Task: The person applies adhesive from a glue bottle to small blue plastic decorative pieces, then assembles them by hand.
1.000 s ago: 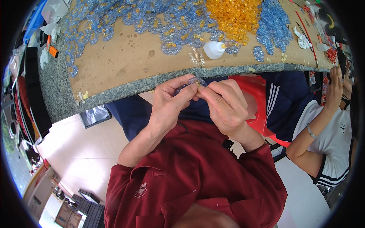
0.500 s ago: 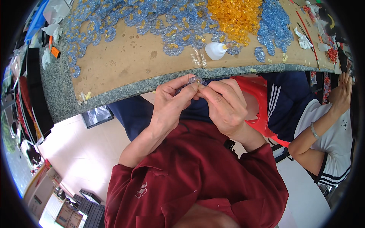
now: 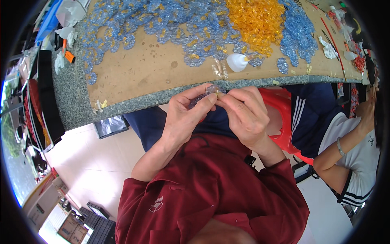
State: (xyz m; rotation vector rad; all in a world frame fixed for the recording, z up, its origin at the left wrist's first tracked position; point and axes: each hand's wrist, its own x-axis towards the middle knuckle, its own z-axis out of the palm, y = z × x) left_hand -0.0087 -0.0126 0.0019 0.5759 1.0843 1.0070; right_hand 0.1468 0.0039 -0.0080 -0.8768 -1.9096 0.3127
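Note:
At the table's near edge, my left hand (image 3: 183, 116) pinches a translucent bluish-purple plastic piece (image 3: 215, 88) between thumb and fingers. Opposite it, the fingertips of my right hand (image 3: 248, 118) press together against that piece. A tiny yellowish bit shows at the meeting point, too small to name for sure. Just beyond my hands a white squeeze bottle (image 3: 237, 63) with an amber tip lies on its side. Many clear blue plastic pieces (image 3: 195, 42) with amber bits on them spread over the cardboard (image 3: 142, 73).
Farther off are a heap of amber pieces (image 3: 256, 24) and a heap of plain blue pieces (image 3: 298, 36). A crumpled tissue (image 3: 328, 49) and a red rod (image 3: 333, 42) lie to the right. A red stool (image 3: 280, 118) and a co-worker's arm (image 3: 337, 150) are at my right.
The whole view has shifted slightly, so the scene sits a little farther right and lower. Both hands keep their pinch on the bluish piece, with the fingertips slightly moved.

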